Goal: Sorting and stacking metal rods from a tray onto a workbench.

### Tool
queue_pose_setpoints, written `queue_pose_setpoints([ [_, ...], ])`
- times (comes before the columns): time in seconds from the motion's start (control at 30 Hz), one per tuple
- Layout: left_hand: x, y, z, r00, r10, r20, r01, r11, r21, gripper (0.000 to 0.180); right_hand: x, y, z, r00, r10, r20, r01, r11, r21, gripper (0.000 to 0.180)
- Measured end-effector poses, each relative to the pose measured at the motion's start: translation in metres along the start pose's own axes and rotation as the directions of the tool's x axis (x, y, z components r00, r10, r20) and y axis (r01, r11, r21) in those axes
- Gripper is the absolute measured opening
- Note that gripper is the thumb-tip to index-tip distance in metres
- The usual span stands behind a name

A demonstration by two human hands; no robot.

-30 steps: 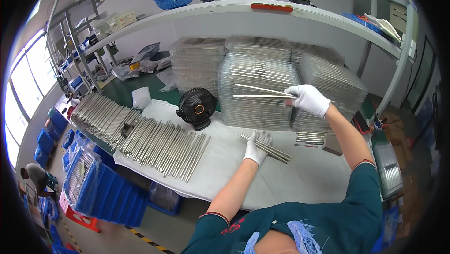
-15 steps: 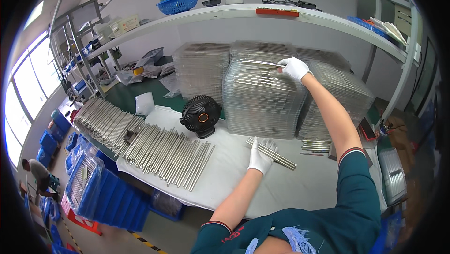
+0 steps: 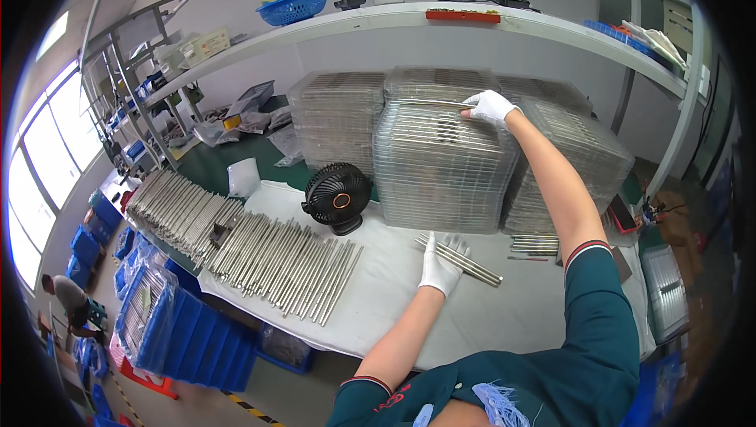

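My left hand [image 3: 442,265], in a white glove, is closed around a few silvery metal rods [image 3: 470,262] just above the white-covered table. Reaching far forward, my white-gloved right hand [image 3: 491,109] pinches the right end of a metal rod [image 3: 437,102]. That rod lies along the far side of the top tray on the middle stack of clear plastic trays [image 3: 442,179]. More rods fill the rows of this tray. To the left, a long row of loose metal rods [image 3: 287,269] covers the table.
A black fan [image 3: 339,197] stands between the loose rods and the trays. More tray stacks [image 3: 335,120] flank the middle one. Several rods [image 3: 534,245] lie by the right stack [image 3: 571,167]. A shelf [image 3: 378,17] crosses above. A person [image 3: 72,301] bends at far left.
My right hand has come slightly nearer and left, and its rod now lies along the tray's far side. The left hand still holds its rods, almost in place.
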State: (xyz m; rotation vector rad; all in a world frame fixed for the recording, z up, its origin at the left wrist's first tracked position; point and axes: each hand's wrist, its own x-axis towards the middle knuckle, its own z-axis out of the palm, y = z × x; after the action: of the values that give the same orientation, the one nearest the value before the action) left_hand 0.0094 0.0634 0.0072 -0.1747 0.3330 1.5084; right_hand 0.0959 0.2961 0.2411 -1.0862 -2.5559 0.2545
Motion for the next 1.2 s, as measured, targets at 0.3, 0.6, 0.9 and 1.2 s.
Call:
queue_pose_setpoints([
  [0.3, -0.006, -0.003, 0.003, 1.0, -0.005, 0.001, 0.005, 1.0, 0.003, 0.045, 0.015, 0.007, 0.005, 1.0, -0.018, -0.002, 0.018, 0.998, 0.058, 0.038],
  [0.6, -0.003, -0.007, 0.007, 1.0, -0.014, -0.009, 0.014, 0.999, 0.029, 0.043, 0.015, -0.006, 0.003, 0.992, 0.119, -0.034, -0.124, 0.969, -0.213, 0.049],
  [0.9, 0.005, -0.005, -0.005, 0.997, 0.075, -0.018, -0.074, 0.995, 0.065, 0.031, -0.141, -0.104, 0.014, 0.986, -0.115, -0.124, 0.156, 0.905, 0.395, 0.029],
  [1.2, -0.008, 0.001, 0.011, 0.959, 0.141, 0.245, -0.127, 0.989, -0.07, 0.032, -0.211, -0.042, 0.111, 0.685, -0.082, 0.724, -0.397, 0.791, 0.466, 0.043],
])
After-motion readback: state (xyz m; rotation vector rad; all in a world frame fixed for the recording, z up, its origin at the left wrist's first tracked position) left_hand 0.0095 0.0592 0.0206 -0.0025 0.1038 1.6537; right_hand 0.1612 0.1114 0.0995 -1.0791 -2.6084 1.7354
